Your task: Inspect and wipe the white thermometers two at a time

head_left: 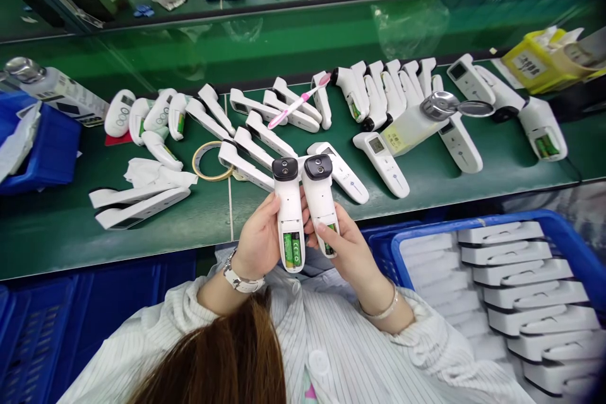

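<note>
My left hand (259, 238) is wrapped round a white handheld thermometer (288, 202) with a black sensor end and green batteries showing in its open handle. My right hand (344, 246) grips a second white thermometer (320, 192) of the same kind, thumb over its battery bay. The two devices stand side by side, sensor ends pointing away from me, just above the near edge of the green bench (57, 227).
Several white thermometers (379, 158) lie across the bench, with a pink toothbrush (303, 100), a tape ring (209, 161), a white bottle (416, 123) and a yellow box (534, 63). A blue crate (521, 290) of stacked white parts is at right, another blue bin (42, 145) at left.
</note>
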Demonstrator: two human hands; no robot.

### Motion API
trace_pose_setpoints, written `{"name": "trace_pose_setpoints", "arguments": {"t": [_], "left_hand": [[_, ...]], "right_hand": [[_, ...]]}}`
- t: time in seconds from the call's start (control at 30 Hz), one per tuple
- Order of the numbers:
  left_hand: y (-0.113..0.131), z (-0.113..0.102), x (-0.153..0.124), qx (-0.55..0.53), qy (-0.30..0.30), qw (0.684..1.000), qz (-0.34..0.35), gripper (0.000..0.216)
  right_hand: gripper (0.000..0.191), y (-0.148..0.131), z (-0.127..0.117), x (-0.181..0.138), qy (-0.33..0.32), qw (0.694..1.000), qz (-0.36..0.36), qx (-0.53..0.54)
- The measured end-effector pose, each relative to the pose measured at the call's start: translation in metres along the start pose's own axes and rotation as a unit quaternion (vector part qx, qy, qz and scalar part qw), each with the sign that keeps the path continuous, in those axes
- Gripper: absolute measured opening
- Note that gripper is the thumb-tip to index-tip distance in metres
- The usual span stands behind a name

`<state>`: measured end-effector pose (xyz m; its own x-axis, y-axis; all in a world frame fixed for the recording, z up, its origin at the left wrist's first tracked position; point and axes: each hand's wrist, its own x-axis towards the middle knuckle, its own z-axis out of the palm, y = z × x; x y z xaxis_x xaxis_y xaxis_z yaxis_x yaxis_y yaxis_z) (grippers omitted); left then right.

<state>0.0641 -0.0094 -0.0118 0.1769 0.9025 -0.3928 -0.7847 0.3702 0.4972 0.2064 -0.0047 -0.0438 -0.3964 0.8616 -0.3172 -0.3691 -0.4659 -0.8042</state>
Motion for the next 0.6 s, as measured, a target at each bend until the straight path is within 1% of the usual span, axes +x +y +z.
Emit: {"name": "trace_pose_setpoints", "arguments": {"t": [0.1, 0.2, 0.3, 0.43, 0.6], "left_hand": [[-0.0021, -0.0014, 0.0002, 0.017, -0.012, 1.0, 0.014, 0.033], [-0.0036, -0.0016, 0.0013, 0.031, 0.025, 0.998, 0.05, 0.028], [-0.0046, -0.0012, 0.0023, 0.035, 0.05, 0.995, 0.075, 0.028], [-0.0051, -0.001, 0.0013, 0.048, 0.048, 0.994, 0.085, 0.029], [-0.0059, -0.0009, -0.0001, 0.064, 0.043, 0.992, 0.096, 0.03]], "right_hand": [[0.024, -0.0006, 0.0032, -0.0006, 0.013, 0.999, 0.015, 0.031], [0.032, -0.0002, 0.0073, -0.0006, 0.018, 0.999, 0.016, 0.03], [0.039, 0.0014, 0.0097, -0.0003, -0.002, 1.0, 0.008, 0.006], [0.037, 0.0041, 0.0094, -0.0003, -0.02, 1.0, -0.002, 0.017], [0.035, 0.0059, 0.0077, -0.0008, -0.019, 0.999, -0.018, 0.022]]}}
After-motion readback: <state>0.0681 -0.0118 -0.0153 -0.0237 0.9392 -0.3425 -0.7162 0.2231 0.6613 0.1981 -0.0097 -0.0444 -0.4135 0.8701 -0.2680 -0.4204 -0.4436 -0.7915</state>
